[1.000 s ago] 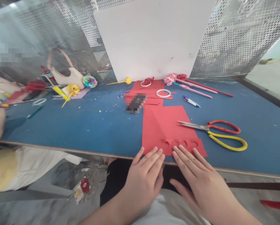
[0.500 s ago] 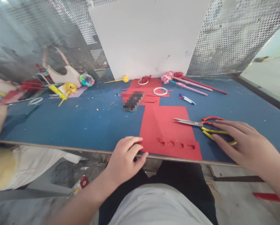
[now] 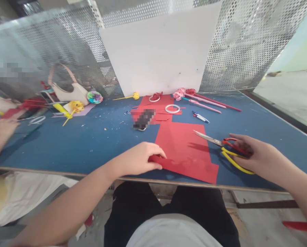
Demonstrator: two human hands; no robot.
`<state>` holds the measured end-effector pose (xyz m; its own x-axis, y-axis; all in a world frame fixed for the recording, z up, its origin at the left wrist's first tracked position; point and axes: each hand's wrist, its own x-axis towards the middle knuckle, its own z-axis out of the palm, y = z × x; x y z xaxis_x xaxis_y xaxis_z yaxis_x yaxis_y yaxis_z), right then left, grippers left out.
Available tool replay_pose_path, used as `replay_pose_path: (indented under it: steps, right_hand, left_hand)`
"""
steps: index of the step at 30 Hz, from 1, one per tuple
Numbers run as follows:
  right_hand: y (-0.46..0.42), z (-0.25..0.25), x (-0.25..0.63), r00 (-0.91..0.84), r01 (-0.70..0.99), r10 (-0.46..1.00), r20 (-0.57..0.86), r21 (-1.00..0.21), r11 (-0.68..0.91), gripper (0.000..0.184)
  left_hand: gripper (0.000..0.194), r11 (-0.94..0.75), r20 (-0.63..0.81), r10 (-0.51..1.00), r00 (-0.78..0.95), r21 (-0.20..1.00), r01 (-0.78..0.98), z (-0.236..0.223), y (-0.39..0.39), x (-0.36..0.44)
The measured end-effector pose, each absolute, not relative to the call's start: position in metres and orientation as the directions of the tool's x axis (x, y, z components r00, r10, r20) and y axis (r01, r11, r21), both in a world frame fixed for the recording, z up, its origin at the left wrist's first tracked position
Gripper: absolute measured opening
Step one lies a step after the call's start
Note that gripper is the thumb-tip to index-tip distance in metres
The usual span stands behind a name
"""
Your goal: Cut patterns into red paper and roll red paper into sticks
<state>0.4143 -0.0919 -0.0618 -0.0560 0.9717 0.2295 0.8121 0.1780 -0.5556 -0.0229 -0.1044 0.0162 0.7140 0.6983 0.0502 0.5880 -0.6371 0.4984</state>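
I have the red paper sheet lying at the near side of the blue tabletop, directly before the wearer, with its front strip standing up a little at the left end. On my feed the left hand has thumb and fingers closed in a pinch on that left end. The right hand grips the scissors by their red and yellow handles, fingers curled about the red one, and the blades are raised above the sheet's right side, throwing a shadow on it. Beyond the sheet I make out a phone, its screen pixelated, resting on more red paper along with loose strips and a white tape ring. To the right lie a pen and, farther back, a pink paper flower beside a red flower, both on long stems. Off to the left a cream handbag stands upright; I cannot see into it from here. A multicoloured flower sits just beside it, and another person's hand is at the far left.
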Motion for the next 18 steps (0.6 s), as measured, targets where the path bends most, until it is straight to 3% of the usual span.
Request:
replay_pose_path:
  steps: [2,5,7,9,11,13,15,18]
  right_hand:
    - [-0.089,-0.061,0.413,-0.017,0.754,0.973,0.231,-0.636,0.164,0.060]
    - [-0.083,-0.048,0.404,0.062,0.681,0.966,0.252,-0.718,0.143,0.062]
    - [-0.076,-0.033,0.395,0.115,0.658,0.956,0.271,-0.741,0.131,0.063]
    - [-0.068,-0.019,0.386,0.138,0.635,0.951,0.278,-0.761,0.131,0.064]
    - [-0.060,-0.006,0.376,0.134,0.600,0.950,0.283,-0.786,0.149,0.065]
    - [-0.051,0.005,0.366,0.107,0.555,0.953,0.283,-0.813,0.179,0.068]
    - [-0.043,0.016,0.355,0.066,0.507,0.957,0.281,-0.836,0.210,0.074]
    - [-0.029,0.030,0.336,0.005,0.441,0.958,0.288,-0.860,0.256,0.079]
  left_hand:
    - [0.006,-0.680,0.183,0.690,0.700,0.495,0.541,0.032,-0.085,-0.031]
    - [0.015,-0.670,0.399,0.741,0.540,0.476,0.569,0.057,-0.052,-0.047]
    - [0.028,-0.611,0.484,0.790,0.377,0.570,0.548,0.068,-0.030,-0.058]
    - [0.046,-0.587,0.546,0.809,0.217,0.727,0.357,0.071,-0.010,-0.068]
    - [0.048,-0.631,0.636,0.772,-0.007,0.767,0.116,0.066,0.006,-0.077]
    - [0.046,-0.625,0.605,0.779,-0.168,0.772,-0.119,0.056,0.017,-0.082]
    - [0.048,-0.459,0.417,0.888,-0.195,0.841,-0.288,0.042,0.023,-0.082]
    - [0.039,-0.333,0.280,0.940,-0.196,0.882,-0.333,0.021,0.027,-0.074]
